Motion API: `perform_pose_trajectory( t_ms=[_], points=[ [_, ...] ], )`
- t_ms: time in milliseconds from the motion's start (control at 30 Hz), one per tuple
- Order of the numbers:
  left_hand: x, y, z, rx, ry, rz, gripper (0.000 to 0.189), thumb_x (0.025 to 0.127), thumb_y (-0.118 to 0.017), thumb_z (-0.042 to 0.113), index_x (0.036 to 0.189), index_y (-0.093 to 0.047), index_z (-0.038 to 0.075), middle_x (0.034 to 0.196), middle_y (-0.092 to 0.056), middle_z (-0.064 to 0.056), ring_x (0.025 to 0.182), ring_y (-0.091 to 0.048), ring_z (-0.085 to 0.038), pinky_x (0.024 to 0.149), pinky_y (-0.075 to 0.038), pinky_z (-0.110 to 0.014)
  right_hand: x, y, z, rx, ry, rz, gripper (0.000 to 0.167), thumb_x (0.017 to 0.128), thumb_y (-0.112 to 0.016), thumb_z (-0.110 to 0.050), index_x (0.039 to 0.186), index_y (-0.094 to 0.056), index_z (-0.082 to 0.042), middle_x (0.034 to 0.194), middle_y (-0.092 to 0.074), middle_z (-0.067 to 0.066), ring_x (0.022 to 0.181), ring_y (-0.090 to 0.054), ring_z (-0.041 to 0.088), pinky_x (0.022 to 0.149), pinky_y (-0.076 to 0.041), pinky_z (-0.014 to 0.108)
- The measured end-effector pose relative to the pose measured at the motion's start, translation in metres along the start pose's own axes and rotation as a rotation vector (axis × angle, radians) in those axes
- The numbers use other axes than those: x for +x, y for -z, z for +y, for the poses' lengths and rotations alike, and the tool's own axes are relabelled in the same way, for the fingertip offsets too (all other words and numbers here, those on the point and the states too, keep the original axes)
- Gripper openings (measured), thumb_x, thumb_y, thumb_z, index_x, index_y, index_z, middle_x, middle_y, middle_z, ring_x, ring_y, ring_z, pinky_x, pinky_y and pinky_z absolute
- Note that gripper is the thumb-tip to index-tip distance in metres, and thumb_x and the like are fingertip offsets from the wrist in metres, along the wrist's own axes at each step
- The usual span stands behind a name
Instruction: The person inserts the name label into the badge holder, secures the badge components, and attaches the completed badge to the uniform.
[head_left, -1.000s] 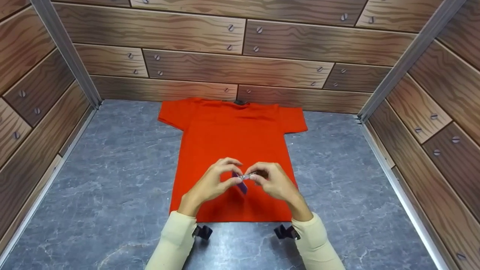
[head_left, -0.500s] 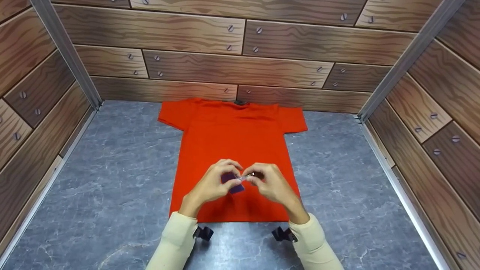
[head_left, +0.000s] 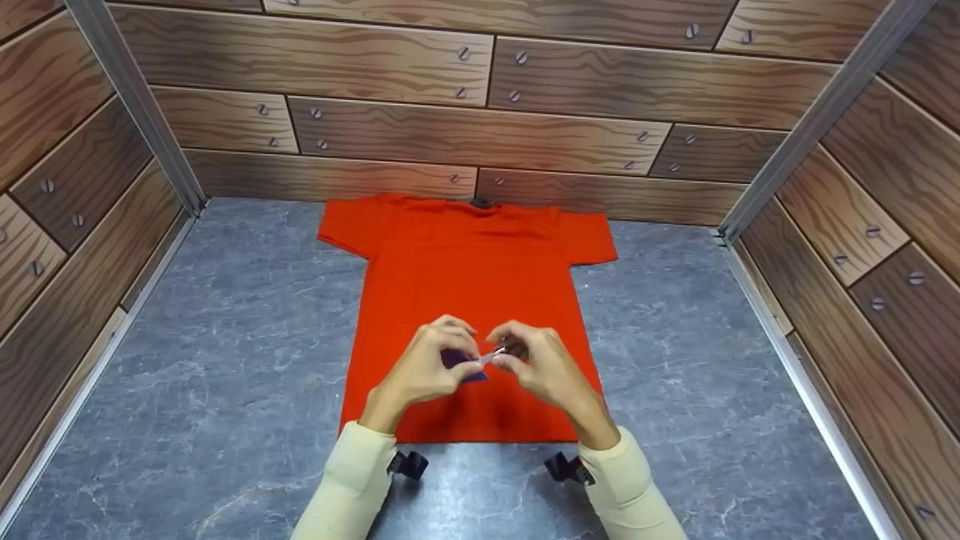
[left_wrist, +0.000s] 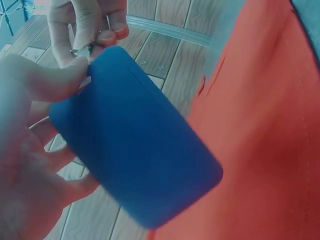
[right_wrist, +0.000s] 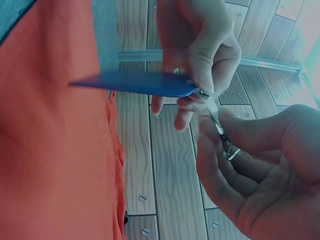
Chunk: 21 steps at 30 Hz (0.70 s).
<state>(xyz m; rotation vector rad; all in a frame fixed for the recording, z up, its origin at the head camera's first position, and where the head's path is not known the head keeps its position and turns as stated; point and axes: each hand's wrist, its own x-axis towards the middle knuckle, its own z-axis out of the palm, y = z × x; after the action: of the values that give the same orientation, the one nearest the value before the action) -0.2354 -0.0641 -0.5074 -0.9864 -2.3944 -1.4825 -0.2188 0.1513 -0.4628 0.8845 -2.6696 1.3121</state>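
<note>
A flat blue-purple badge card [left_wrist: 135,135] with rounded corners hangs by one end between the two hands, above the shirt. A short clear strap [right_wrist: 212,107] runs from the card to a small metal clip [right_wrist: 232,151]. My left hand [head_left: 420,367] pinches the strap where it meets the card, thumb against fingers. At the other end, the right hand [head_left: 551,367] pinches the strap beside the clip, which is partly hidden by its fingers. Beneath both hands lies a red T-shirt [head_left: 465,277], spread flat with its collar away from me.
The shirt lies on a grey marbled table [head_left: 247,315]. Wood-patterned panels [head_left: 480,135] rise at the back and both sides, joined by metal corner posts [head_left: 814,112]. Dark camera mounts [head_left: 409,465] sit at both wrists.
The card has swung from nearly edge-on to a broader face and now sits further under my left hand. The right fingers have shifted slightly along the strap, with the clip inside them.
</note>
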Motion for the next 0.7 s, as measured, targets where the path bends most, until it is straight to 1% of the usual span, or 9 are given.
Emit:
perform_pose_trajectory(
  t_ms=[133,267,500,567,700],
  points=[
    [0.0005,0.0012,-0.0004,0.006,-0.019,0.023,0.005,0.085,-0.079,0.007,0.081,-0.081,0.008,0.086,-0.077,0.0,0.103,-0.065,-0.022,0.095,-0.053,-0.039,0.0001,0.0008,-0.0012,0.026,-0.048,-0.021,0.008,0.096,-0.069,-0.002,0.103,-0.073,-0.002,0.092,-0.078,0.013,0.076,-0.075,0.025,0.071,-0.061,0.024],
    [-0.0006,0.0017,0.0004,0.021,-0.019,0.041,0.005,0.085,-0.078,0.006,0.082,-0.081,0.007,0.087,-0.077,0.0,0.096,-0.064,-0.017,0.088,-0.054,-0.037,-0.0002,0.0001,-0.0021,0.061,-0.062,-0.032,0.009,0.098,-0.067,-0.002,0.101,-0.074,-0.001,0.087,-0.077,0.014,0.072,-0.074,0.026,0.067,-0.06,0.021],
    [-0.0028,0.001,0.0016,0.071,-0.001,0.059,0.005,0.081,-0.077,0.006,0.082,-0.081,0.005,0.089,-0.079,0.0,0.096,-0.06,-0.017,0.09,-0.047,-0.041,-0.0011,-0.0015,-0.0031,0.069,-0.042,-0.025,0.008,0.097,-0.068,-0.002,0.101,-0.075,-0.001,0.083,-0.076,0.011,0.068,-0.071,0.016,0.065,-0.06,0.021],
    [-0.0027,0.0011,0.002,0.082,-0.002,0.07,0.005,0.081,-0.077,0.006,0.082,-0.081,0.005,0.09,-0.079,0.0,0.097,-0.059,-0.018,0.091,-0.046,-0.042,-0.0009,-0.0021,-0.0037,0.073,-0.039,-0.014,0.008,0.097,-0.068,-0.002,0.1,-0.075,-0.001,0.083,-0.076,0.011,0.068,-0.071,0.015,0.065,-0.06,0.021],
    [-0.0023,0.0016,0.0018,0.092,0.0,0.095,0.006,0.08,-0.077,0.004,0.08,-0.082,0.007,0.088,-0.078,0.002,0.096,-0.057,-0.016,0.09,-0.044,-0.04,0.0005,-0.0057,-0.0052,0.073,-0.025,0.007,0.008,0.097,-0.068,0.0,0.1,-0.075,0.0,0.083,-0.077,0.013,0.067,-0.072,0.016,0.065,-0.06,0.021]
  ],
)
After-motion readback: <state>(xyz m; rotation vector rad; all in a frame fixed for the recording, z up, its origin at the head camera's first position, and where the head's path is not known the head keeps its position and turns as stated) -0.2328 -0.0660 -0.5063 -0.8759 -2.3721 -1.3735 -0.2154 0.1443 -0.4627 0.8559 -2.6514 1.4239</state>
